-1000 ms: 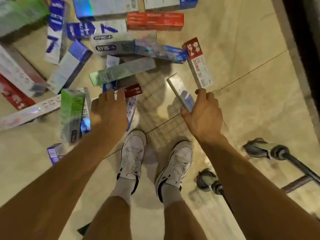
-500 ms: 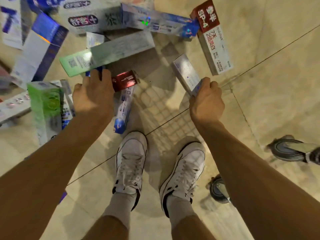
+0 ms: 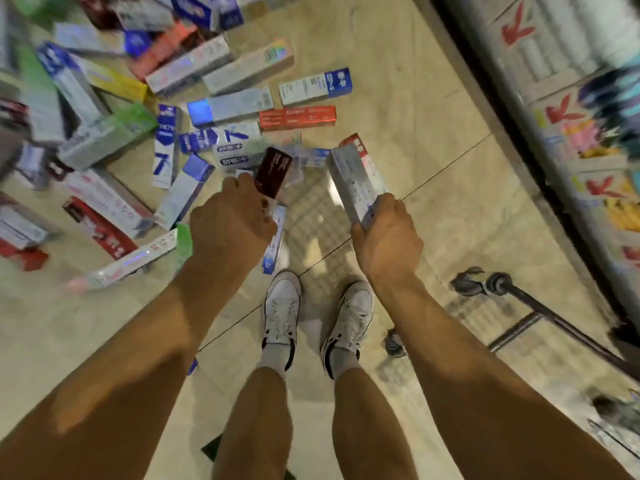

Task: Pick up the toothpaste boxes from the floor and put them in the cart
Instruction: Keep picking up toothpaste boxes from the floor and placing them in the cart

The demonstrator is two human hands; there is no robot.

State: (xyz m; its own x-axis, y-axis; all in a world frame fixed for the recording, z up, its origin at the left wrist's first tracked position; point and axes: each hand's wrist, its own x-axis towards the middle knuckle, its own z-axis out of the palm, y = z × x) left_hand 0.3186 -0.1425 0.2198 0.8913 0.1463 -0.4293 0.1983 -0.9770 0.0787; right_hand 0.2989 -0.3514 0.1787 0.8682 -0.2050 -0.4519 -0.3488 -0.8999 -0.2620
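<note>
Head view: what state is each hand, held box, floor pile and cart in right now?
Left hand, grips the dark red box, raised.
Right hand, grips the silver box, raised.
Floor boxes, many scattered, not yet collected.
Cart, only wheels and lower frame in view.

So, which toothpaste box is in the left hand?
The dark maroon cardboard box, gripped by the left hand; the right hand holds a pale silver-grey box instead.
</note>
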